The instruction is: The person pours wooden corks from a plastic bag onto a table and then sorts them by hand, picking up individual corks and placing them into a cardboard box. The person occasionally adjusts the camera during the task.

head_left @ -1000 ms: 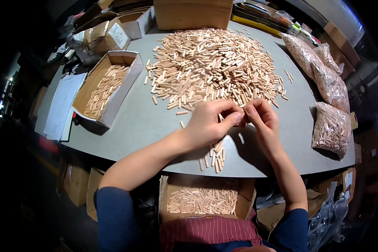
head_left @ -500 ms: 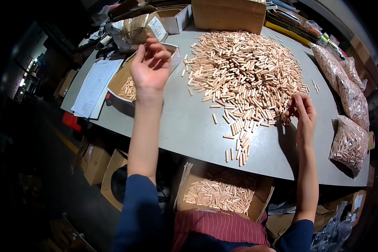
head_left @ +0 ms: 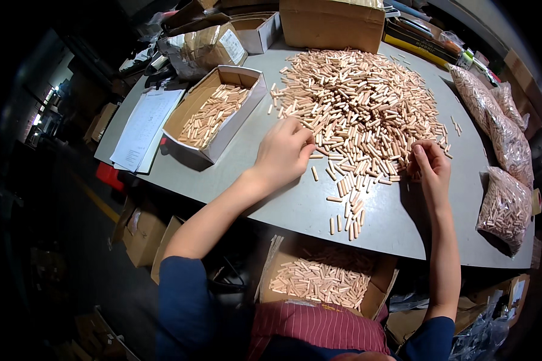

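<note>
A large heap of short wooden dowels [head_left: 367, 102] covers the far middle of the grey table. My left hand [head_left: 286, 150] is at the heap's left edge, back upward, its fingers curled in and thumb close to them; whatever lies under them is hidden. At the lower right edge of the heap, my right hand [head_left: 432, 168] has thumb and fingers bent together, and I cannot make out what they hold. Loose dowels [head_left: 349, 207] trail from the heap toward the near edge, between my hands. More dowels lie in an open white-sided carton [head_left: 241, 117] on the left.
Papers [head_left: 144, 129] lie left of the carton. Bags of dowels [head_left: 504, 207] line the right side. A cardboard box [head_left: 331, 24] stands behind the heap. Below the near table edge [head_left: 295, 227], an open cardboard box [head_left: 265, 271] holds more dowels.
My left hand has come from above the white-sided carton, rightward and down to the heap's left edge; its raised fingers are now curled downward. My right hand stays near the same spot.
</note>
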`<state>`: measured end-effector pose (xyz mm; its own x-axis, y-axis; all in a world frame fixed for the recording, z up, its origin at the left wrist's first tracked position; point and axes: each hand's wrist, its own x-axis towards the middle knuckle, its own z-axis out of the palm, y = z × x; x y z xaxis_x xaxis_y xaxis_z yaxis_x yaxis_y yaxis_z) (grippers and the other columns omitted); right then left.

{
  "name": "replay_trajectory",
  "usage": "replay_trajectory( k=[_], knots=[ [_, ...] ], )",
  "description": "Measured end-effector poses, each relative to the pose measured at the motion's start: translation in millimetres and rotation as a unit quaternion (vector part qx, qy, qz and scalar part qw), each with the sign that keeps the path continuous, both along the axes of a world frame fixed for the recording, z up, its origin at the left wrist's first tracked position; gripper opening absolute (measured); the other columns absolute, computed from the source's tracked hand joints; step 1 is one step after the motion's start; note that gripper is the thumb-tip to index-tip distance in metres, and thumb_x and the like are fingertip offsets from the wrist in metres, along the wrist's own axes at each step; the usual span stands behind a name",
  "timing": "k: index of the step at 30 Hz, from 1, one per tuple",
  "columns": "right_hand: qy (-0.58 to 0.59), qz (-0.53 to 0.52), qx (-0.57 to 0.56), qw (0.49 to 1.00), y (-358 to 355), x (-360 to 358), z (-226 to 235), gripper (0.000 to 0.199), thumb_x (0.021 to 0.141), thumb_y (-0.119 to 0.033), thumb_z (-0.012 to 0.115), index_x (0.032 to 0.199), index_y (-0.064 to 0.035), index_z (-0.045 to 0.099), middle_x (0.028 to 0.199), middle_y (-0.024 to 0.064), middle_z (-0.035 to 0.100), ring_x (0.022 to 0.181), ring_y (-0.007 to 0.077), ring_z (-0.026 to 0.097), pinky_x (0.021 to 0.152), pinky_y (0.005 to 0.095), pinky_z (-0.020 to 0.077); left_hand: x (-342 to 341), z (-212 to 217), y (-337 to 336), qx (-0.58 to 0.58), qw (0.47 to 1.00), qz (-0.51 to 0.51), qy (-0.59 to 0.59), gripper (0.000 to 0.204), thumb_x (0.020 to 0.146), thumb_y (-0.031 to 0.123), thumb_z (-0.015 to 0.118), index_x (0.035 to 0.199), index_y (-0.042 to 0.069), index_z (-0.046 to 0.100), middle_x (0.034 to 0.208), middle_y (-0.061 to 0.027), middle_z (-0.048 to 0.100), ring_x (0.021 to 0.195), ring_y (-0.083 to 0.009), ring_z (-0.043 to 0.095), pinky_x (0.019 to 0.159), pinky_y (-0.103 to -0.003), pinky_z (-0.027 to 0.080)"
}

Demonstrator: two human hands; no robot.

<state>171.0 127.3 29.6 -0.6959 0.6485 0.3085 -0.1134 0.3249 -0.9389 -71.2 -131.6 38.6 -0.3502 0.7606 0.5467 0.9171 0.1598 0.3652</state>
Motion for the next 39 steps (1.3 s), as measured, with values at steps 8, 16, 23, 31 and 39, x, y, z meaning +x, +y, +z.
replay_trajectory(
  k=[8,16,23,31,39],
  knots=[
    [0.007,-0.017,0.026,1.0,9,2,-3,0.015,0.106,-0.015,0.066,0.107,-0.0003,0.069,0.083,0.0002,0.067,0.066,0.005,0.059,0.057,0.0216,0.0456,-1,-4,6,-0.023,0.993,0.033,0.109,0.012,0.086,0.015,0.076,0.09,0.006,0.068,0.096,-0.0114,0.062,0.093,-0.0332,0.065,0.081,-0.044,0.053],
    [-0.015,-0.043,0.102,0.994,-1,1,5,0.012,0.105,-0.011,0.065,0.108,-0.0001,0.069,0.077,0.0005,0.065,0.061,0.0057,0.058,0.053,0.0228,0.0447,-75,73,-54,0.08,0.941,0.257,0.205,0.01,0.092,0.013,0.072,0.091,0.004,0.069,0.096,-0.0106,0.065,0.091,-0.0299,0.065,0.078,-0.042,0.052],
    [-0.018,-0.052,0.103,0.993,-1,-3,1,0.013,0.106,-0.01,0.062,0.113,-0.0006,0.067,0.079,0.0017,0.066,0.062,0.0064,0.061,0.053,0.0232,0.0464,-54,12,-19,-0.019,0.999,0.048,0.016,0.036,0.103,0.025,0.061,0.129,0.001,0.065,0.133,-0.0242,0.06,0.129,-0.0415,0.056,0.109,-0.046,0.044],
    [-0.002,-0.099,0.1,0.99,9,3,4,0.017,0.107,-0.012,0.06,0.12,-0.0016,0.066,0.089,0.0037,0.07,0.068,0.0077,0.064,0.058,0.0241,0.05,10,-2,2,-0.268,0.962,-0.04,-0.032,0.092,0.108,0.056,0.044,0.166,-0.006,0.007,0.17,-0.0376,0.005,0.161,-0.0466,0.0,0.131,-0.052,0.004],
    [-0.011,-0.077,0.101,0.992,1,0,2,0.017,0.107,-0.014,0.061,0.117,-0.0016,0.067,0.088,0.004,0.071,0.067,0.0071,0.064,0.058,0.024,0.0501,75,-7,-27,-0.227,0.962,-0.145,0.034,0.095,0.103,0.054,0.055,0.165,-0.005,0.014,0.17,-0.0357,0.01,0.16,-0.049,0.01,0.129,-0.058,0.007]
  ],
)
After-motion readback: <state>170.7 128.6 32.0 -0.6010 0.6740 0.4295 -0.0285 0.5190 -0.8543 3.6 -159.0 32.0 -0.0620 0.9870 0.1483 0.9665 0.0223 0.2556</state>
